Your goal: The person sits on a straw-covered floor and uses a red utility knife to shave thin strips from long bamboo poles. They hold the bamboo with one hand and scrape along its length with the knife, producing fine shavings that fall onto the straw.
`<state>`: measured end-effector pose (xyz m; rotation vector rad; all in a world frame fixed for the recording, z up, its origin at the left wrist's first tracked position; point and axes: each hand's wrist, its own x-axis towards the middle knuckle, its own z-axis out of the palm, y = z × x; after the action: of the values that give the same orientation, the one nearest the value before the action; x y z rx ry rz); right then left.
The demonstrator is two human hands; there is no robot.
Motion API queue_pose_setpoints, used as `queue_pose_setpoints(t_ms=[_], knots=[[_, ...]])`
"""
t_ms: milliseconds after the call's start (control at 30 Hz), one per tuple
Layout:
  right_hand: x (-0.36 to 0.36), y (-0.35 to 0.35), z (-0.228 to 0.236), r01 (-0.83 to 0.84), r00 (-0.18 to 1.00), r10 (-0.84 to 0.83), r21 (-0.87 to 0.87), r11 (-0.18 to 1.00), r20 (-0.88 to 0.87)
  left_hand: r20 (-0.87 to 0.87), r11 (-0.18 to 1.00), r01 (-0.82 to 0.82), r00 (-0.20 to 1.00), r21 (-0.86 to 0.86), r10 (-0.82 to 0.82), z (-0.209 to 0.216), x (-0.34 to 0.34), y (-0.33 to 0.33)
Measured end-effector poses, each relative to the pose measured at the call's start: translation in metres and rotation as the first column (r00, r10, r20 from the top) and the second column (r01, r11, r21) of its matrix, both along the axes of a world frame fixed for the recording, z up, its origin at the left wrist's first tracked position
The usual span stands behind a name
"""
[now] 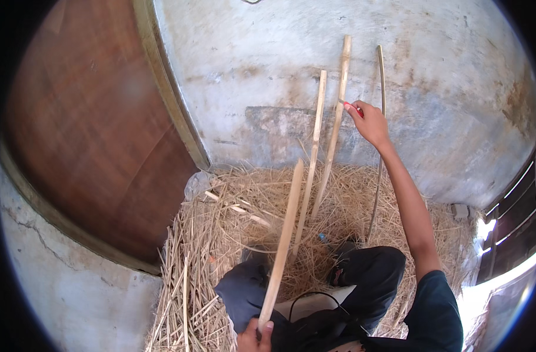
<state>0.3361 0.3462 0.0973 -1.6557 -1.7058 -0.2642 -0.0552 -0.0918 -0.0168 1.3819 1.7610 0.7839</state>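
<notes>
My left hand is closed round the lower end of a pale wooden stick, which slants up and away from me between my knees. Stretched out toward the wall, my right hand grips a small red-handled tool. Its thin tip meets the upper part of a tall pale stick leaning on the wall; the tool's exact kind is hard to make out. Left of that one leans a shorter pale stick. A thin, darker, slightly bent rod rises behind my right wrist and forearm.
Straw-like shavings and thin strips cover the ground around my legs. A stained whitish wall stands ahead. At the left is a brown door panel in a wooden frame. Dark slats are at the right edge.
</notes>
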Motion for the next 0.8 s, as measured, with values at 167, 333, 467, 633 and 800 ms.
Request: queue_pose_setpoints(t_ms=[167,333,467,633,800], knots=[[-0.03,-0.074,-0.02,-0.312,0.925,0.289,-0.061,0.948,-0.247,0.056,0.988,-0.031,0.998,0.152,0.023,0.024,0.005,0.036],[-0.084,-0.192,-0.037,-0.571,0.798,0.573,0.071,0.818,-0.185,0.063,0.979,-0.006,0.998,0.204,-0.007,0.025,0.021,0.077],[-0.105,-0.247,-0.043,-0.684,0.72,0.678,0.015,0.729,-0.147,0.152,0.963,0.0,0.987,0.27,-0.043,0.038,0.038,0.097],[-0.113,-0.261,-0.052,-0.688,0.712,0.683,0.031,0.725,-0.163,0.175,0.93,0.036,0.979,0.365,-0.106,0.046,0.053,0.112],[-0.117,-0.266,-0.04,-0.733,0.575,0.49,-0.146,0.664,-0.656,0.157,0.93,0.043,0.982,0.365,-0.107,0.054,0.068,0.116]])
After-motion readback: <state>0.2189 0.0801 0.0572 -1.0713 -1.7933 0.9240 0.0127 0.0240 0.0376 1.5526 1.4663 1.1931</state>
